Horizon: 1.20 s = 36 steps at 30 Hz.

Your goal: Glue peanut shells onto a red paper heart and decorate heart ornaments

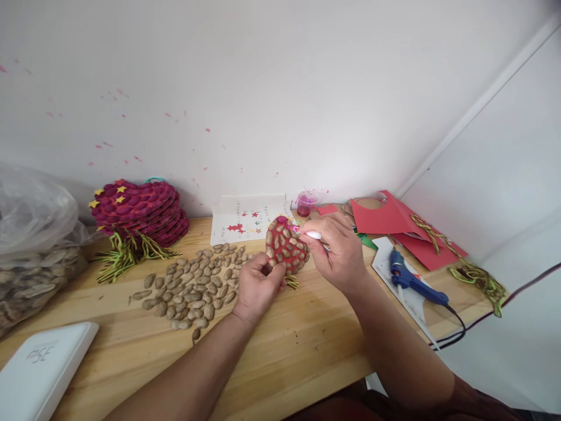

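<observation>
My left hand (262, 285) is closed on the lower left edge of a red card piece (277, 241) covered with peanut shells, with green yarn at its bottom. In my right hand (336, 248) is a white-handled brush (314, 235), its pink tip touching the top of the piece. One shell there is painted magenta; the others are plain brown. Behind the piece stands a small clear cup (305, 204) with pink liquid. Loose peanuts (199, 286) are spread left of my left hand.
A stack of magenta-painted pieces (144, 210) and a bag of peanuts (39, 275) are at left, with a white power bank (48, 368). Printed paper (236, 219) lies behind. At right are red card (381, 216), yarn (482, 283) and a corded blue glue gun (416, 282).
</observation>
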### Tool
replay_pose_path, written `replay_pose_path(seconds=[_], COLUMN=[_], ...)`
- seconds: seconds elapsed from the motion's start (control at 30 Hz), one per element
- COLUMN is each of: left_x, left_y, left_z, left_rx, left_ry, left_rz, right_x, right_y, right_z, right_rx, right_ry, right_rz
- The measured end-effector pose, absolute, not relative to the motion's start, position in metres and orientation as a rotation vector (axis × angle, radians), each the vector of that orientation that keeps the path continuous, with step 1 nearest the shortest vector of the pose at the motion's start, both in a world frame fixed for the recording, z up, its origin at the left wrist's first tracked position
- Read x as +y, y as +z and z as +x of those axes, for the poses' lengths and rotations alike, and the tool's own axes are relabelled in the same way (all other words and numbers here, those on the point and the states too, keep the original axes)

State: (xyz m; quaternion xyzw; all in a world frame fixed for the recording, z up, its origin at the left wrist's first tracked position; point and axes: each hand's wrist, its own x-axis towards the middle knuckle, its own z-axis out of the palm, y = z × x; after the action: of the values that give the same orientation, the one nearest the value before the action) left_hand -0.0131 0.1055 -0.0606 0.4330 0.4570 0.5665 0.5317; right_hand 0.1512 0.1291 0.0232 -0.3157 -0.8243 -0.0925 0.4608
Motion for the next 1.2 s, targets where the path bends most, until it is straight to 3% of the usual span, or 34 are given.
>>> replay_pose_path(seconds=[1.2], left_x=[0.1035], left_y=[-0.0546], left_z=[-0.0114], left_rx=[1.065], left_ry=[1.294], left_rz=[0.835], right_x=[0.1291], right_y=[0.0273], right_z=[0.1528], right_rx=[-1.952], right_ry=[-0.156], right_rz=[-0.806])
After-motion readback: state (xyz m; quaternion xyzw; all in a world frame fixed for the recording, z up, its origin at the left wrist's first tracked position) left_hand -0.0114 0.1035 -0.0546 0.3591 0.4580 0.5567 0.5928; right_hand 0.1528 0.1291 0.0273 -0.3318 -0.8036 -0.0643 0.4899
